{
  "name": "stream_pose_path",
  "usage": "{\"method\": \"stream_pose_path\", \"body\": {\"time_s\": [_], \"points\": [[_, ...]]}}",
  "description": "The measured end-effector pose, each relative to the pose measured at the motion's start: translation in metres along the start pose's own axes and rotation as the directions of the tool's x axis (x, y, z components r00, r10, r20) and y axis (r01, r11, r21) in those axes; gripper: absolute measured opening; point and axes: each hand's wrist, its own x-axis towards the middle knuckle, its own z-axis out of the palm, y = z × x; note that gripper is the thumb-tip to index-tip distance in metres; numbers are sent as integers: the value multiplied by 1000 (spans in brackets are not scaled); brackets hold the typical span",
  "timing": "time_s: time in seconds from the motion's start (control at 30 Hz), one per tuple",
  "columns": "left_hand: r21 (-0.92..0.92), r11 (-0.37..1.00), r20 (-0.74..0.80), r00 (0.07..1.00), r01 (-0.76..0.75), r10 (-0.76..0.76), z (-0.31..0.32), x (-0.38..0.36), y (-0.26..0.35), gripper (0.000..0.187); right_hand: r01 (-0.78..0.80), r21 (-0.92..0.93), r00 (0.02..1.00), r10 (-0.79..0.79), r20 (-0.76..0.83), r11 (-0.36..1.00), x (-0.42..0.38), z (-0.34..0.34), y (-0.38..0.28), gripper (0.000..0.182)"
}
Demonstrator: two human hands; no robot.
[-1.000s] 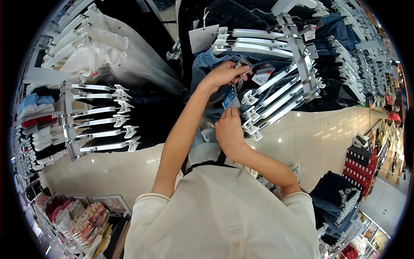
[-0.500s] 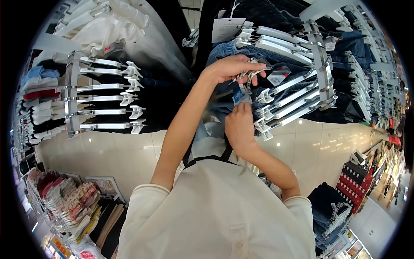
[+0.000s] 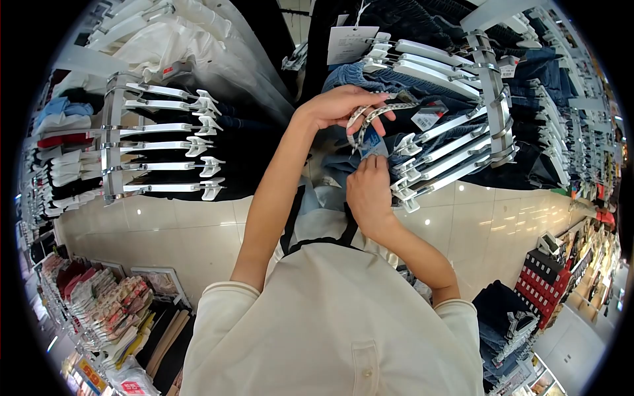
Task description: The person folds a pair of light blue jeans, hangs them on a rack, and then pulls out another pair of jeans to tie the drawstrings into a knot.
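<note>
My left hand (image 3: 340, 109) is closed around a black-and-white patterned cord (image 3: 389, 107), which loops between the fingers and sticks out to the right. Just below it, my right hand (image 3: 368, 191) pinches the lower edge of a blue-and-clear tag (image 3: 373, 144). Whether the tag is fixed to the cord or to the garment behind is hidden by my fingers. Blue jeans (image 3: 347, 76) hang behind both hands. White clip hangers (image 3: 456, 148) holding denim reach close to my right hand's right side.
A metal rail (image 3: 490, 86) carries the denim hangers on the right. Another rail (image 3: 112, 142) on the left holds dark garments, with white trousers (image 3: 191, 39) behind. A white price card (image 3: 350, 45) hangs above my hands. Folded dark denim (image 3: 495, 310) lies lower right.
My left hand has shifted slightly left. The cord, bunched in its fingers before, now spreads in longer loops, and more of the tag shows. My right hand has stayed nearly in place.
</note>
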Motion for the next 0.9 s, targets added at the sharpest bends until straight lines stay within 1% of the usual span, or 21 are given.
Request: {"method": "stream_pose_path", "body": {"time_s": [0.1,0.17,0.23,0.3,0.47,0.7,0.9], "points": [[-1,1000,-12,1000,12,-12,-3,-8,-1,52,-2,-3,1000,2,0,1000,-1,1,0,31],[52,999,-22,1000,5,-4,-5,-14,0,51,-5,-12,1000,5,-4,1000,0,3,-1,31],[47,999,-15,1000,-2,2,-10,-19,-1,52,26,-12,1000,-26,-4,1000,1,4,-1,26],[22,1000,1,1000,3,-3,-15,-22,-4,52,27,-14,1000,-27,4,1000,2,5,-1,26],[3,1000,-22,1000,-4,4,-18,-27,-12,42,25,-20,999,-24,38,1000,3,3,-2,27],[-20,1000,-14,1000,0,0,-21,-34,-20,36,30,-11,999,-29,29,999,5,5,-2,27],[13,1000,-13,1000,-23,23,-23,-39,-25,34,23,2,999,-23,32,1000,5,2,-1,26]]}}
